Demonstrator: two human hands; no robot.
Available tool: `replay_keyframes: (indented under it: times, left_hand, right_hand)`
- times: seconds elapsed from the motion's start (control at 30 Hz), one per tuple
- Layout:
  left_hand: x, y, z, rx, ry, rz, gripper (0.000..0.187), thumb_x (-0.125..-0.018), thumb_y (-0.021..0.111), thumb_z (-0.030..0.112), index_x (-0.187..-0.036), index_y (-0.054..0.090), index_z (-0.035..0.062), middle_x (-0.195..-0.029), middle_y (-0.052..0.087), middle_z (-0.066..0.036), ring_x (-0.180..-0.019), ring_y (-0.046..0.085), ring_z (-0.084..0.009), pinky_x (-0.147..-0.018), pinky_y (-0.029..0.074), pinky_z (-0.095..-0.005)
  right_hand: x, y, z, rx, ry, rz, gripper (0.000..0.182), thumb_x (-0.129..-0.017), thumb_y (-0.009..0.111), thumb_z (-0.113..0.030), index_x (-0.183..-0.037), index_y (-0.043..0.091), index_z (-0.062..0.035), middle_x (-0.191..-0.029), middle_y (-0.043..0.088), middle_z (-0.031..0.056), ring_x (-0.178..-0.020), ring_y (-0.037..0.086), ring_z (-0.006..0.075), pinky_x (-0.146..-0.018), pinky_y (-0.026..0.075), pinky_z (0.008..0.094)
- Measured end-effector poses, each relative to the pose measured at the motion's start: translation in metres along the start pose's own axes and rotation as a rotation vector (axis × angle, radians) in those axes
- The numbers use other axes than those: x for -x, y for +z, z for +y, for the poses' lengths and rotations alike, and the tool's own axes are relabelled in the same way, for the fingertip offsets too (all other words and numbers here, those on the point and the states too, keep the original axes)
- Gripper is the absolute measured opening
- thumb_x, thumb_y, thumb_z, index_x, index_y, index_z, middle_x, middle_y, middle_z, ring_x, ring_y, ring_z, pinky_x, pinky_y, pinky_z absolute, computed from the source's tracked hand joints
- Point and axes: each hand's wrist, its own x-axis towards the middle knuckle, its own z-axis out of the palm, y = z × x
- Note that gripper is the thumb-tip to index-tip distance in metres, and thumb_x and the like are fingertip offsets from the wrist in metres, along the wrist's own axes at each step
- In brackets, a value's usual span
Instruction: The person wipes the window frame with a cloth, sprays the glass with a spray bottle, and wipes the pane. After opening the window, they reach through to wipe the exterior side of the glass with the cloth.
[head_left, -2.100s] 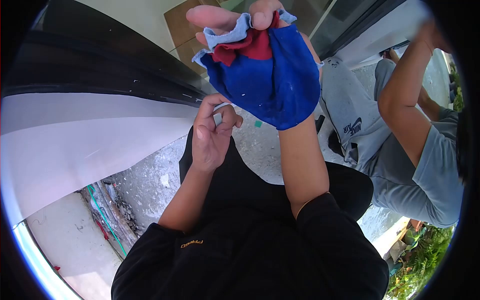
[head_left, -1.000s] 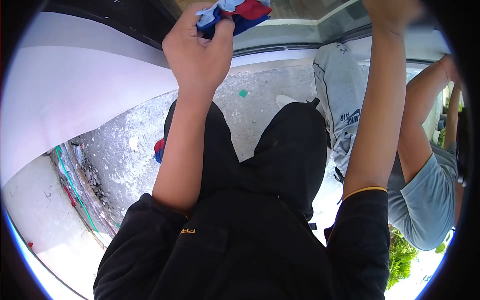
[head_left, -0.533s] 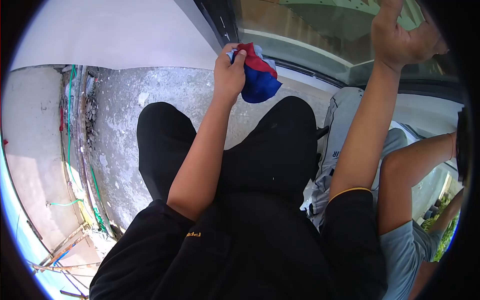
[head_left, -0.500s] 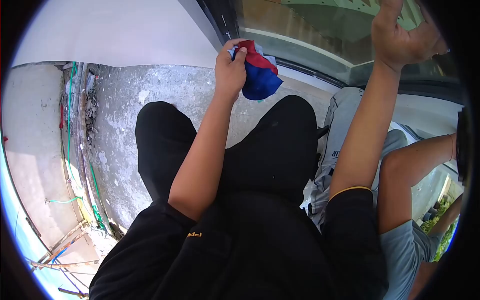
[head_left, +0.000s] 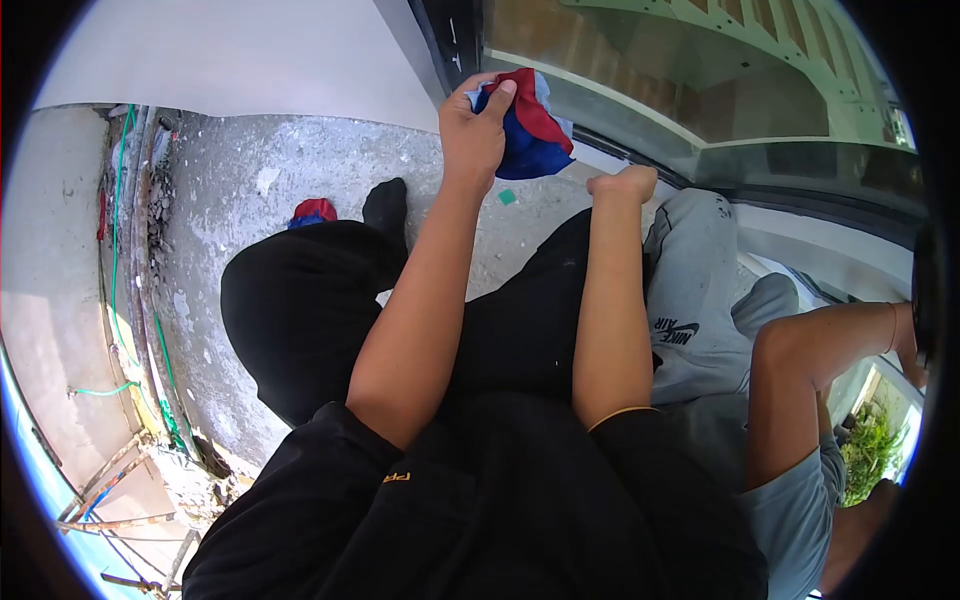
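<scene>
My left hand (head_left: 472, 132) is closed on a crumpled red, blue and pale cloth (head_left: 528, 142), with the thumb pressed over its top. The cloth hangs beside the lower frame of a glass pane (head_left: 590, 90). Just to the right, my right hand (head_left: 622, 184) is curled into a fist near the dark bottom rail of the frame (head_left: 680, 180). Its fingers face away from me, so whatever might be inside them is hidden.
Another red and blue cloth (head_left: 314, 210) lies on the rough concrete floor (head_left: 270, 165), along with a small green scrap (head_left: 507, 197). A person in grey trousers (head_left: 690, 300) sits close on my right. Pipes and a green hose (head_left: 120, 200) run along the left.
My right hand has come down from the glass and leftward, going from spread fingers to a fist. My left hand has risen slightly with the cloth. My left leg has shifted, exposing the floor cloth.
</scene>
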Motion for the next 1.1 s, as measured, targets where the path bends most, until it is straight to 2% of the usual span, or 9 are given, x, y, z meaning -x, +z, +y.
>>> replay_keyframes:
  times: [0.1, 0.2, 0.23, 0.43, 0.63, 0.73, 0.83, 1.03, 1.1]
  left_hand:
    - [-0.004, 0.003, -0.004, -0.126, 0.076, 0.048, 0.022, -0.091, 0.076, 0.012, -0.107, 0.068, -0.0011, -0.095, 0.070, -0.006, -0.086, 0.063, -0.0110, -0.082, 0.050, -0.0243]
    - [-0.014, 0.007, 0.000, -0.111, 0.071, 0.076, 0.022, -0.090, 0.077, 0.013, -0.105, 0.069, -0.0017, -0.093, 0.070, -0.006, -0.085, 0.063, -0.0119, -0.081, 0.050, -0.0247]
    - [-0.016, 0.009, 0.001, -0.134, 0.089, 0.091, 0.022, -0.089, 0.077, 0.012, -0.104, 0.070, -0.0018, -0.092, 0.070, -0.006, -0.085, 0.063, -0.0122, -0.081, 0.050, -0.0250]
    - [-0.020, 0.013, 0.000, -0.241, 0.142, 0.200, 0.017, -0.087, 0.076, 0.007, -0.098, 0.070, -0.0043, -0.089, 0.071, -0.008, -0.081, 0.064, -0.0141, -0.079, 0.052, -0.0267]
    - [-0.022, 0.022, -0.001, -0.051, 0.098, 0.268, 0.012, -0.084, 0.073, -0.002, -0.095, 0.068, -0.0063, -0.089, 0.070, -0.009, -0.078, 0.066, -0.0159, -0.076, 0.053, -0.0293]
    - [-0.020, 0.019, -0.005, -0.041, 0.091, 0.274, 0.012, -0.083, 0.074, 0.002, -0.091, 0.070, -0.0061, -0.084, 0.071, -0.009, -0.075, 0.063, -0.0131, -0.073, 0.051, -0.0283]
    - [-0.016, 0.025, 0.007, -0.136, 0.139, 0.205, 0.012, -0.082, 0.075, 0.002, -0.089, 0.070, -0.0060, -0.082, 0.070, -0.008, -0.073, 0.062, -0.0126, -0.072, 0.051, -0.0280]
    - [-0.027, 0.014, -0.007, -0.123, 0.107, 0.156, 0.014, -0.082, 0.076, 0.004, -0.088, 0.069, -0.0073, -0.079, 0.069, -0.007, -0.069, 0.058, -0.0105, -0.068, 0.050, -0.0274]
    - [-0.024, 0.027, 0.005, -0.211, 0.154, 0.066, 0.015, -0.081, 0.076, 0.004, -0.087, 0.069, -0.0070, -0.079, 0.069, -0.006, -0.069, 0.058, -0.0101, -0.067, 0.049, -0.0269]
  right_hand:
    - [-0.011, 0.032, -0.011, 0.137, 0.151, 0.574, 0.065, -0.102, 0.035, -0.053, -0.149, 0.041, -0.0089, -0.150, 0.048, 0.0176, -0.134, 0.050, 0.0345, -0.109, 0.043, 0.0492]
    - [0.005, 0.046, -0.013, 0.164, 0.130, 0.668, 0.060, -0.101, 0.039, -0.052, -0.147, 0.047, -0.0135, -0.149, 0.052, 0.0122, -0.133, 0.052, 0.0340, -0.109, 0.044, 0.0388]
    - [-0.001, 0.048, -0.010, 0.196, 0.081, 0.680, 0.062, -0.101, 0.036, -0.054, -0.148, 0.044, -0.0148, -0.146, 0.051, 0.0154, -0.131, 0.053, 0.0365, -0.106, 0.045, 0.0445]
    - [-0.012, 0.049, 0.012, 0.213, 0.150, 0.722, 0.062, -0.101, 0.036, -0.055, -0.147, 0.044, -0.0148, -0.145, 0.051, 0.0159, -0.130, 0.053, 0.0371, -0.106, 0.045, 0.0452]
    - [-0.028, 0.049, 0.013, 0.186, 0.154, 0.766, 0.061, -0.101, 0.035, -0.055, -0.147, 0.044, -0.0148, -0.144, 0.051, 0.0166, -0.130, 0.053, 0.0378, -0.105, 0.045, 0.0460]
    - [-0.026, 0.047, 0.014, 0.199, 0.147, 0.776, 0.061, -0.101, 0.035, -0.055, -0.146, 0.045, -0.0147, -0.144, 0.051, 0.0169, -0.129, 0.053, 0.0381, -0.104, 0.046, 0.0464]
    - [-0.029, 0.051, 0.013, 0.198, 0.149, 0.786, 0.061, -0.101, 0.035, -0.055, -0.146, 0.045, -0.0147, -0.143, 0.051, 0.0172, -0.129, 0.053, 0.0385, -0.104, 0.046, 0.0468]
    - [-0.029, 0.053, 0.014, 0.205, 0.158, 0.799, 0.061, -0.101, 0.034, -0.056, -0.146, 0.045, -0.0147, -0.142, 0.051, 0.0178, -0.128, 0.054, 0.0391, -0.103, 0.046, 0.0476]
    - [-0.033, 0.053, 0.013, 0.193, 0.162, 0.812, 0.061, -0.101, 0.034, -0.056, -0.145, 0.045, -0.0147, -0.142, 0.051, 0.0181, -0.128, 0.054, 0.0394, -0.102, 0.046, 0.0479]
